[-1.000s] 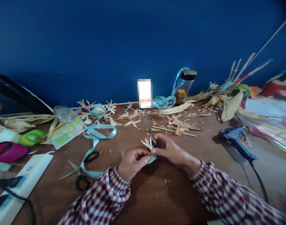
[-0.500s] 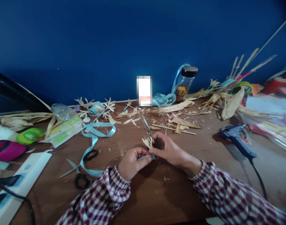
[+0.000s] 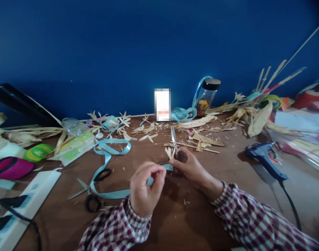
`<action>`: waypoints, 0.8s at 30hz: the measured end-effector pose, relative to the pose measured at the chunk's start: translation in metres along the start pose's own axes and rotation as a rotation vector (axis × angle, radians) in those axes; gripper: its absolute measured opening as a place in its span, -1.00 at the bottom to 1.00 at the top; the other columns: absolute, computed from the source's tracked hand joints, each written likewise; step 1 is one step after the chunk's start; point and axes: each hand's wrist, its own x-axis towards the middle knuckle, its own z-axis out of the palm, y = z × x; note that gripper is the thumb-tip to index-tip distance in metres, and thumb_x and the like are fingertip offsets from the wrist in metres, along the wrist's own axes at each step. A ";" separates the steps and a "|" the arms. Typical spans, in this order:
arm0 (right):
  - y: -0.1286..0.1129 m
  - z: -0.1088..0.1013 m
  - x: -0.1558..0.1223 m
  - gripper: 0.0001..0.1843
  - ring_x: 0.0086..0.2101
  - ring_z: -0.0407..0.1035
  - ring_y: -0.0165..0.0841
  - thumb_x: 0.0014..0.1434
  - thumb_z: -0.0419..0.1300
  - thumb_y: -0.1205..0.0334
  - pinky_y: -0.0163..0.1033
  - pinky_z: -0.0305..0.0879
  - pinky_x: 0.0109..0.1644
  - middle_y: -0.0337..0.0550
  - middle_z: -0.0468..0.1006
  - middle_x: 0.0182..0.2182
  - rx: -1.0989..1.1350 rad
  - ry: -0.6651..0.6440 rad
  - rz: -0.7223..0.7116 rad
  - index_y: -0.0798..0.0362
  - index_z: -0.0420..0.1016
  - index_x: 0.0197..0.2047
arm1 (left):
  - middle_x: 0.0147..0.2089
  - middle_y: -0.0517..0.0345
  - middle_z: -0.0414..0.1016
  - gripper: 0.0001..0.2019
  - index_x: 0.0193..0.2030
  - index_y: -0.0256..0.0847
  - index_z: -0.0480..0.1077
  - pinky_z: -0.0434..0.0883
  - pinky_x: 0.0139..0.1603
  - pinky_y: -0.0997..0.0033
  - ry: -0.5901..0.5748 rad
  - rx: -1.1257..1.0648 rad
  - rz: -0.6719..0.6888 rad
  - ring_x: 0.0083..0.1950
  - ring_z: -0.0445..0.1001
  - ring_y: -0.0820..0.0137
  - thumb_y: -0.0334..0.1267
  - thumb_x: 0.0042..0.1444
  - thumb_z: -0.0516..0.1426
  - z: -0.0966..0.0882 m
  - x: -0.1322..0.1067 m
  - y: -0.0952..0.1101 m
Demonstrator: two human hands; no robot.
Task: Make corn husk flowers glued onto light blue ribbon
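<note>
My left hand (image 3: 146, 188) is closed in a pinch on the light blue ribbon (image 3: 113, 194), which trails back over the table to the left. A short stretch of that ribbon spans from these fingers to the base of a pale corn-husk flower (image 3: 170, 152). My right hand (image 3: 192, 165) grips the flower's base between thumb and finger. In the same hand sits a pair of scissors (image 3: 173, 136), blades pointing away toward the wall. Its dark handles are partly hidden by the fingers. Dry husk scraps (image 3: 201, 137) lie just beyond both hands.
Open black-handled scissors (image 3: 87, 190) lie left of my left hand, near a white power strip (image 3: 41, 191). To the right rests a blue glue gun (image 3: 266, 160) with its cord. A lidded glass bottle (image 3: 207, 99) stands by the blue wall among husks.
My left hand has lifted and turned, drawing the ribbon leftward, away from the flower. My right hand, with the flower and scissors, has shifted slightly to the right.
</note>
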 end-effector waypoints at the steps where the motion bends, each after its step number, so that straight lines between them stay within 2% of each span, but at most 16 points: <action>1: 0.000 0.000 0.000 -0.60 -0.62 0.20 -0.55 -0.09 0.35 0.10 -0.38 0.17 -0.55 -0.39 0.35 -0.53 -0.004 0.009 -0.004 0.02 0.19 -0.34 | -0.39 0.10 0.49 -0.93 -0.38 -0.16 0.47 0.36 -0.29 0.41 -0.087 0.008 0.030 -0.36 0.43 0.36 -0.33 0.05 0.15 0.001 -0.004 0.003; 2: -0.001 0.000 0.001 -0.60 -0.63 0.20 -0.55 -0.09 0.35 0.11 -0.38 0.16 -0.55 -0.39 0.36 -0.54 -0.014 0.014 -0.013 0.02 0.19 -0.35 | -0.43 0.11 0.48 -0.93 -0.38 -0.16 0.47 0.35 -0.36 0.43 -0.124 0.025 0.054 -0.43 0.39 0.39 -0.34 0.06 0.14 0.003 -0.007 0.006; 4: -0.002 0.000 0.000 -0.60 -0.62 0.20 -0.55 -0.10 0.35 0.13 -0.38 0.14 -0.54 -0.40 0.35 -0.54 -0.037 0.018 -0.038 0.03 0.19 -0.36 | -0.36 0.08 0.50 -0.92 -0.31 -0.16 0.48 0.34 -0.39 0.43 -0.165 0.065 0.055 -0.45 0.38 0.40 -0.33 0.07 0.14 0.005 -0.008 0.005; 8: -0.002 0.001 -0.001 -0.63 -0.58 0.17 -0.54 -0.07 0.34 0.14 -0.37 0.11 -0.53 -0.38 0.32 -0.52 -0.058 -0.014 -0.057 0.02 0.20 -0.35 | -0.10 -0.02 0.49 -0.84 -0.18 -0.17 0.44 0.38 -0.16 0.37 -0.113 0.124 -0.053 -0.08 0.43 0.25 -0.29 0.13 0.08 0.004 0.003 -0.010; 11: -0.001 0.001 -0.001 -0.65 -0.51 0.21 -0.49 -0.06 0.33 0.15 -0.33 0.17 -0.44 -0.34 0.33 -0.47 -0.095 -0.051 -0.066 0.03 0.22 -0.31 | -0.04 -0.04 0.49 -0.75 -0.03 -0.19 0.37 0.38 -0.07 0.34 -0.226 0.033 -0.191 -0.03 0.45 0.25 -0.25 0.16 0.05 0.001 0.011 -0.020; 15: -0.002 0.002 -0.003 -0.70 -0.38 0.26 -0.42 -0.02 0.30 0.18 -0.27 0.21 -0.26 -0.30 0.36 -0.42 -0.252 -0.052 -0.159 0.04 0.25 -0.30 | -0.15 0.01 0.55 -0.77 -0.10 -0.21 0.39 0.40 -0.10 0.37 -0.344 -0.120 -0.267 -0.12 0.50 0.28 -0.21 0.12 0.11 0.002 0.012 -0.026; 19: -0.006 0.003 -0.007 -0.76 -0.38 0.26 -0.41 0.01 0.25 0.22 -0.28 0.20 -0.28 -0.28 0.37 -0.42 -0.419 -0.060 -0.228 0.05 0.25 -0.32 | -0.29 0.04 0.56 -0.81 -0.19 -0.25 0.42 0.42 -0.23 0.40 -0.376 -0.142 -0.325 -0.27 0.52 0.32 -0.23 0.07 0.14 0.004 0.011 -0.031; 24: -0.011 0.006 -0.010 -0.79 -0.38 0.29 -0.39 0.00 0.24 0.28 -0.27 0.21 -0.28 -0.26 0.41 -0.41 -0.541 -0.025 -0.235 0.06 0.26 -0.33 | -0.38 0.05 0.56 -0.83 -0.29 -0.29 0.48 0.38 -0.35 0.43 -0.437 -0.093 -0.385 -0.37 0.48 0.35 -0.23 0.04 0.15 0.002 0.013 -0.032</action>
